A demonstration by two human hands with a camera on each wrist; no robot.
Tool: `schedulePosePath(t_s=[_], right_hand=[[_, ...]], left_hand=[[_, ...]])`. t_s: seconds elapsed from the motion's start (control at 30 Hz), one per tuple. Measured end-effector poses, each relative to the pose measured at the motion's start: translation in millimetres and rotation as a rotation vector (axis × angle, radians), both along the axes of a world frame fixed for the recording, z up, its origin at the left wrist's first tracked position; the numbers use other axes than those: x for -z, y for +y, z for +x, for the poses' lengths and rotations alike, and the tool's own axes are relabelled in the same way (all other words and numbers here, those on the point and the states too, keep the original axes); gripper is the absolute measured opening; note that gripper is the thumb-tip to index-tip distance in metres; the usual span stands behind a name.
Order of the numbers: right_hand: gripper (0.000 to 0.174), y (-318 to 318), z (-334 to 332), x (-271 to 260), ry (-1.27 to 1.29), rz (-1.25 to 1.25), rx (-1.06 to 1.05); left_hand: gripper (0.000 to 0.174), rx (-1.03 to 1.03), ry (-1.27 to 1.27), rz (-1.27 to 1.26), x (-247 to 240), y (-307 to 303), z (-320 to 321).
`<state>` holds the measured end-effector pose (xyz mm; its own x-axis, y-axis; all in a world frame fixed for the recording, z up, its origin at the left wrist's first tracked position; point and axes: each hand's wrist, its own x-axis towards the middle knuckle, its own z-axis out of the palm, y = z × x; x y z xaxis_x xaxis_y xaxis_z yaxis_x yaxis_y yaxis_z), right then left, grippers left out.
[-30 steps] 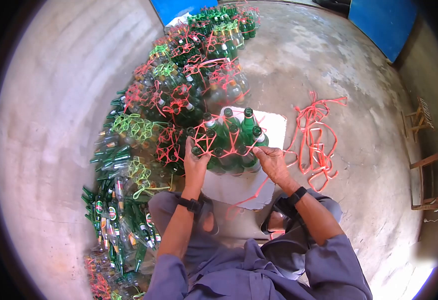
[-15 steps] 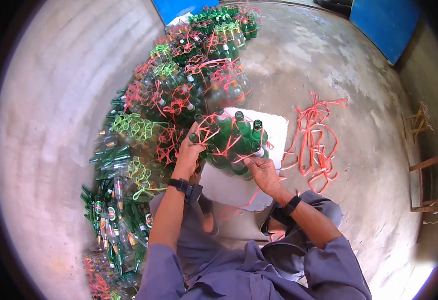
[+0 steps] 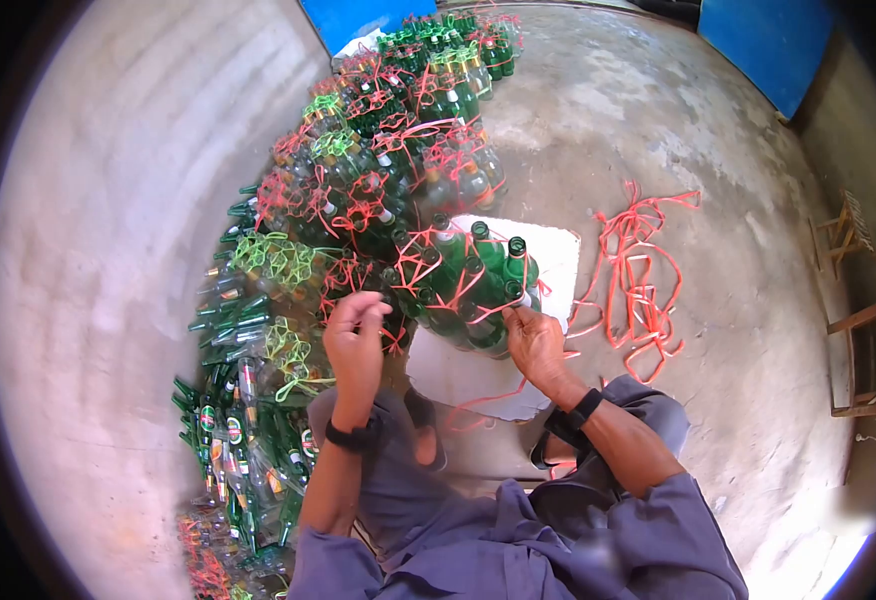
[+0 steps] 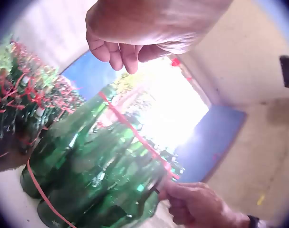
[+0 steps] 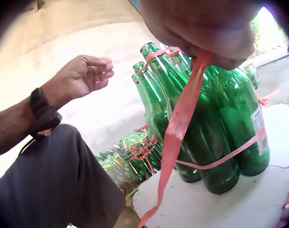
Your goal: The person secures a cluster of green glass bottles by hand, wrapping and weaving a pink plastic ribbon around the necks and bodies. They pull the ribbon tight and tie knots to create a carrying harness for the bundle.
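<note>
A bundle of several green glass bottles stands on a white board between the person's knees. Red plastic strap laces the bottle necks, and another band circles the bodies low down. At the bundle's near right corner, the right hand pinches the strap close by a neck; a loose tail hangs from it across the bottles in the right wrist view. Just left of the bundle, the left hand is raised with its fingers loosely bent, holding nothing. In the left wrist view this hand hovers above the bottle tops.
Many strapped bottle bundles crowd the left side up to the back. Loose bottles lie in a heap near the left knee. A tangle of red strap lies on the floor at right, with wooden frames beyond.
The bundle has turned, its right side coming nearer the person. My left hand has let go of its left end and drawn back to the left; the right hand keeps its pinch on the strap.
</note>
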<state>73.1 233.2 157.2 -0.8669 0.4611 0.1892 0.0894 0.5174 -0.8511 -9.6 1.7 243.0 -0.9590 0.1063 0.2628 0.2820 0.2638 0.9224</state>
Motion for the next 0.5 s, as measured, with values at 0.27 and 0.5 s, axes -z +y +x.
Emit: schedulePosePath(t_s=[0.27, 0.5], right_hand=[[0.036, -11.1, -8.2, 5.3, -0.224, -0.237, 0.048], [0.041, -9.8, -18.5, 39.2, -0.186, -0.351, -0.115]], left_hand=[[0.034, 0.684, 0.423, -0.51, -29.5, 72.4, -5.9], [0.07, 0.864, 0.317, -0.808, -6.0, 90.6, -25.1]])
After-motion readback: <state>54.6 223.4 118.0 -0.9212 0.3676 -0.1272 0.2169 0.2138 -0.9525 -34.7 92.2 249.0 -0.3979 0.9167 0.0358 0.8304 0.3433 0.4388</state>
